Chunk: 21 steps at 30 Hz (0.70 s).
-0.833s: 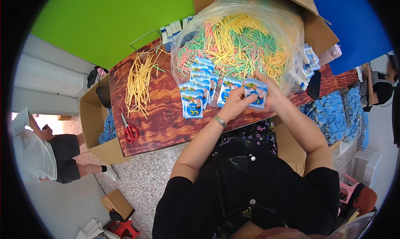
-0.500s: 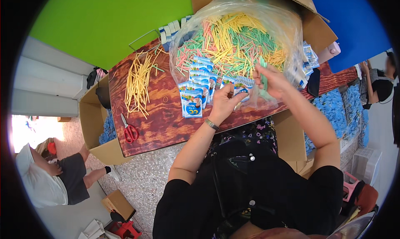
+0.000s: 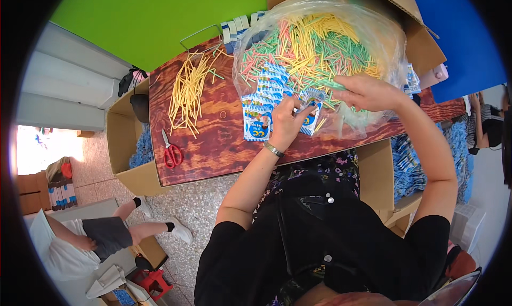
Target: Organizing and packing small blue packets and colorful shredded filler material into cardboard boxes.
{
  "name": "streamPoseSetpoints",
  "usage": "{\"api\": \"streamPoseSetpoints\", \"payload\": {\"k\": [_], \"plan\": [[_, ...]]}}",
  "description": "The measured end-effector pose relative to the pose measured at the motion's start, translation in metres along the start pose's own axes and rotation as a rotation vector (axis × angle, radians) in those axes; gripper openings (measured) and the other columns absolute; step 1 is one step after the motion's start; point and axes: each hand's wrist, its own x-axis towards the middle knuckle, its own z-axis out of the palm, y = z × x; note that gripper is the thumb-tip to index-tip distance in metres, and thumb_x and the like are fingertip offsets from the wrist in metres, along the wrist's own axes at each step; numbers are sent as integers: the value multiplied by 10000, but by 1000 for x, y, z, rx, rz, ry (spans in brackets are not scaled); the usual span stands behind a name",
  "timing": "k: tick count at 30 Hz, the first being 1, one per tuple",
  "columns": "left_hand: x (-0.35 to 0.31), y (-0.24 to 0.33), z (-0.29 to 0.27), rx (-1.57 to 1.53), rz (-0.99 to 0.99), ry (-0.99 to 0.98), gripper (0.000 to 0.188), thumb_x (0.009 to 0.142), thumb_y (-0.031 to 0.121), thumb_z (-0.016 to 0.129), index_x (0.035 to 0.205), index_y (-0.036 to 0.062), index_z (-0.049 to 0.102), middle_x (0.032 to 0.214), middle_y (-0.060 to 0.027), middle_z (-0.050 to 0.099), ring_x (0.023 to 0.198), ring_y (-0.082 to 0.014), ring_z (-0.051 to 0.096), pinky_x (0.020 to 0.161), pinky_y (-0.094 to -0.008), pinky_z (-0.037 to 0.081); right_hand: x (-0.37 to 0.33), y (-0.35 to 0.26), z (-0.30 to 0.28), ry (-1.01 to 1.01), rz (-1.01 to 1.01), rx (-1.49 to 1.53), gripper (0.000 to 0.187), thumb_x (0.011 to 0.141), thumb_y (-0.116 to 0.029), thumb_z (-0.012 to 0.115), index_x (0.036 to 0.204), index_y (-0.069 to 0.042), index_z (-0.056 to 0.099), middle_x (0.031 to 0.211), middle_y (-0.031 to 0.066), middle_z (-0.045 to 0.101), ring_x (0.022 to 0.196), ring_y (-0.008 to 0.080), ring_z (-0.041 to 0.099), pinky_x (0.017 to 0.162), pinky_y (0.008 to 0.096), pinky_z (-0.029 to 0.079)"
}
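My right hand (image 3: pixel 368 93) is closed round a small bunch of pale green sticks (image 3: pixel 332 85), held over the front of a clear plastic bag (image 3: pixel 392 45). Pink, yellow and green sticks (image 3: pixel 320 45) heap up in that bag. Left of it, my left hand (image 3: pixel 288 120) has its thumb and finger closed at the edge of a small blue-and-white packet (image 3: pixel 308 126). Its fingertips partly cover the packet. More such packets (image 3: pixel 258 126) lie in overlapping rows beside and beyond this hand. A few loose yellow sticks (image 3: pixel 320 125) lie near the packet.
Yellow sticks (image 3: pixel 188 95) lie loosely piled on the table's (image 3: pixel 213 156) left side, with red-handled scissors (image 3: pixel 172 152) nearer the edge. Cardboard boxes (image 3: pixel 136 178) stand by the table, holding blue packets (image 3: pixel 408 164) on the right. A person (image 3: pixel 106 236) walks at lower left.
My right hand has turned flatter and moved slightly right with the green sticks. My left hand remains at the packet. The view has shifted, and the person at left has stepped closer.
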Motion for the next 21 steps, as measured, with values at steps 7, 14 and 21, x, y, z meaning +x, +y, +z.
{"api": "streamPoseSetpoints", "payload": {"k": [7, 14, 21], "plan": [[9, 11, -5, 113, 147, 33, 350, 648, 49, 829, 736, 46, 490, 698, -91, 522, 633, -268, 520, 544, -369, 411, 18, 3, -15, -76, -228, -459, 307, 951, -311, 510, 921, -6, 535, 776, 218, 603, 782, 424, 584, 696, 510, 452], [18, 3, 0, 163, 308, 31, 294, 614, -4, 792, 785, 36, 556, 720, -108, 539, 684, -297, 550, 588, -383, 447, 33, -26, -21, -126, -161, -799, 308, 849, -294, 657, 807, 8, 615, 764, 205, 636, 785, 401, 623, 683, 486, 492], [23, 9, 2, 70, 157, 11, 261, 719, 85, 815, 850, 35, 594, 761, -74, 605, 636, -193, 590, 545, -312, 457, 28, -51, -25, 44, -149, -843, 238, 803, -220, 705, 881, 4, 679, 835, 176, 685, 806, 355, 659, 714, 447, 527]]}}
